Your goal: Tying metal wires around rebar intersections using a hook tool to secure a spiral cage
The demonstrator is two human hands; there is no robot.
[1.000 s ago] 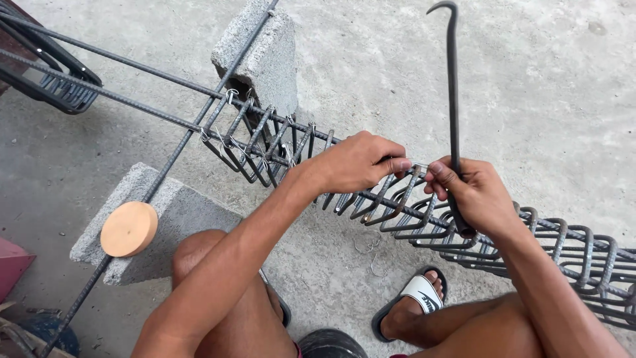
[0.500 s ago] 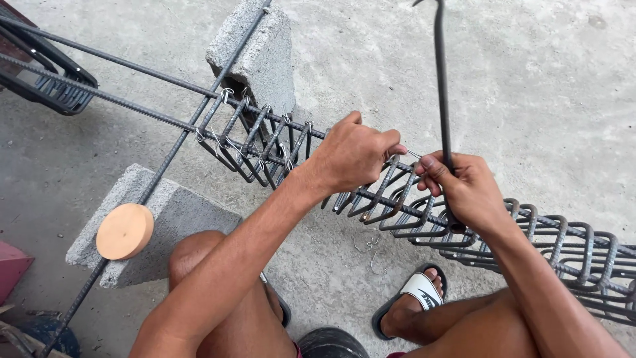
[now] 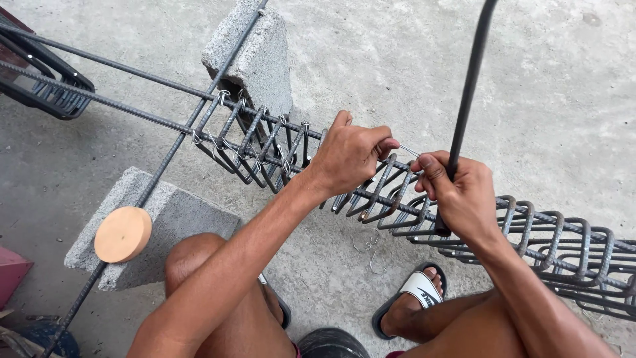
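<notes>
Left hand: the left hand [image 3: 349,154] is curled shut over the top bar of the steel cage [image 3: 397,199], thumb and fingertips pinching one end of a thin tie wire [image 3: 409,152].
Right hand: the right hand [image 3: 460,195] is a closed fist round the long dark hook tool [image 3: 466,99], whose upper end runs out of the top of the picture; its thumb and forefinger also nip the wire.
Where the wire is: stretched between the two hands, just above the bar, at a loop that looks untied.
Cage: a row of bent loops threaded on long bars, resting across two concrete blocks [image 3: 255,53]; the loops nearer the blocks already carry wire ties.
Risk, fingers: both sets of fingertips sit right at the wire, so I'd guess a slip of the hook could jab or pinch them.
Risk, wire: it is thin; twisted too hard it may snap, too little and the loop could slide along the bar.
Risk, footing: the foot in an open sandal [image 3: 419,292] lies under the cage beside stray wire scraps [image 3: 371,246], so a dropped tool or a sharp end could hurt it.
Risk, support: the cage only rests on the blocks and might roll if pulled sideways.
</notes>
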